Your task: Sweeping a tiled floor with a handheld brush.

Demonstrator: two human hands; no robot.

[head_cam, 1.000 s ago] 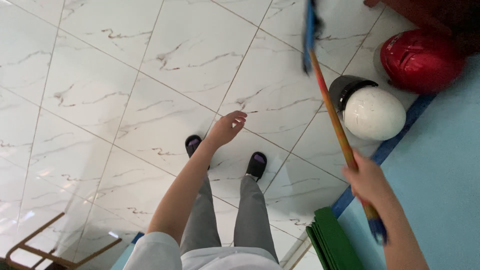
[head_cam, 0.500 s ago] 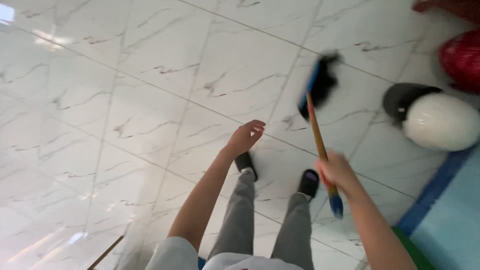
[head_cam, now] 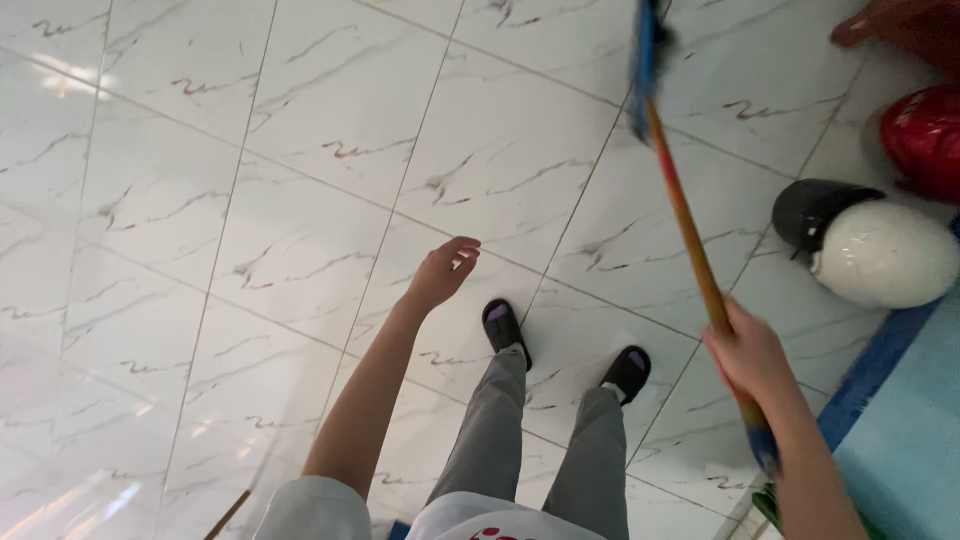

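On the right, the right hand (head_cam: 752, 352) gripped the broom (head_cam: 690, 235), whose handle slanted up toward the far floor (head_cam: 300, 200). The left hand (head_cam: 442, 272) hung open, empty, near a white helmet (head_cam: 880, 252).

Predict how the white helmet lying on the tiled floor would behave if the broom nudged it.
The white helmet would probably rock or roll, since its rounded shell meets glossy tiles. It may slide easily. The red helmet beside it could stop it.
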